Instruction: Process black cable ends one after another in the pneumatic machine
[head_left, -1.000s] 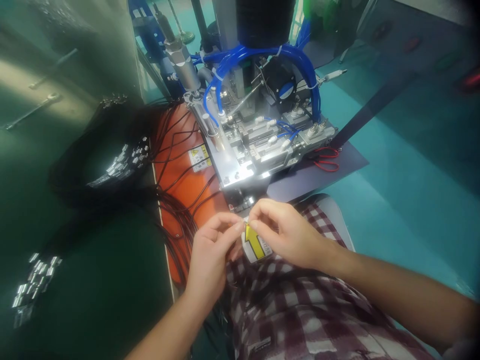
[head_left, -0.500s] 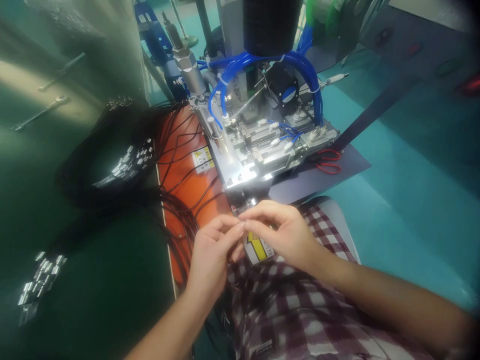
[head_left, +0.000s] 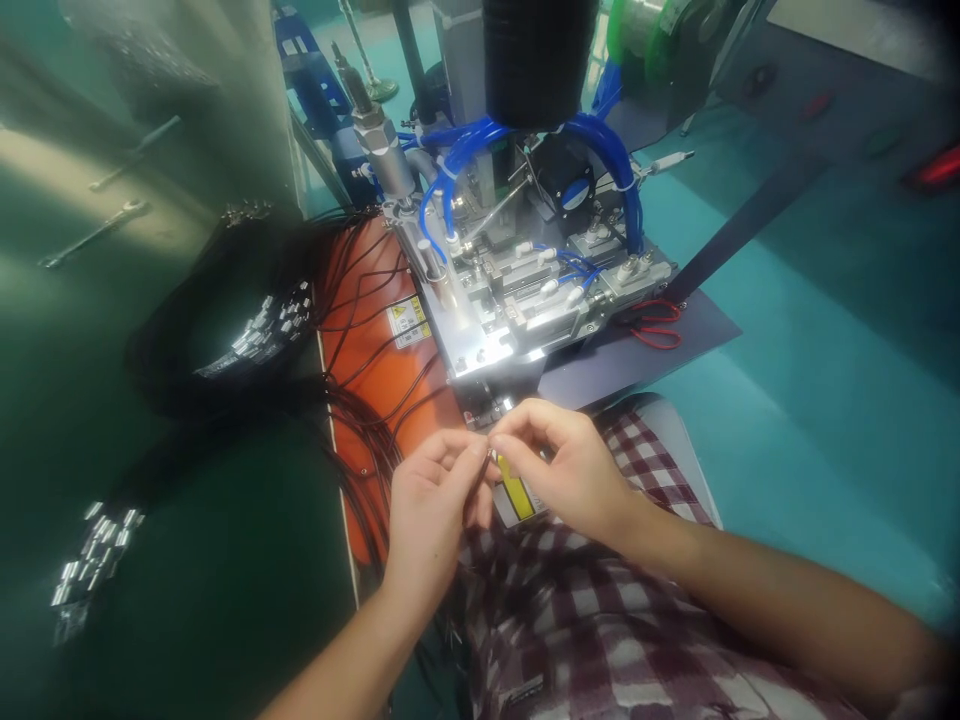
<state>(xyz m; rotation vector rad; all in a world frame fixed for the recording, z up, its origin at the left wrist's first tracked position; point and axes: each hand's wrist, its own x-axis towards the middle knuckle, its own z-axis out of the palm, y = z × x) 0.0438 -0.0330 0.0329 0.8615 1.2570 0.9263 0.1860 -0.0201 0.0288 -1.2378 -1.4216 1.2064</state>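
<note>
My left hand (head_left: 433,500) and my right hand (head_left: 574,465) meet fingertip to fingertip over my lap, just in front of the machine (head_left: 525,290). Both are closed in a pinch around something too small to make out. Below the fingertips a white and yellow label (head_left: 517,500) partly shows. To the left, thin black cables (head_left: 371,405) run across the orange surface (head_left: 367,350) near my left hand.
Bundles of black cable with shiny metal ends (head_left: 97,545) lie on the dark green table (head_left: 225,560). Blue hoses (head_left: 480,140) arch over the machine. A grey plate (head_left: 660,350) juts out at its right, with a red cord (head_left: 658,325) beside it.
The fingertips have shifted slightly, and the lower fingers of my left hand show more. My right hand's index finger is more bent. The view has moved slightly.
</note>
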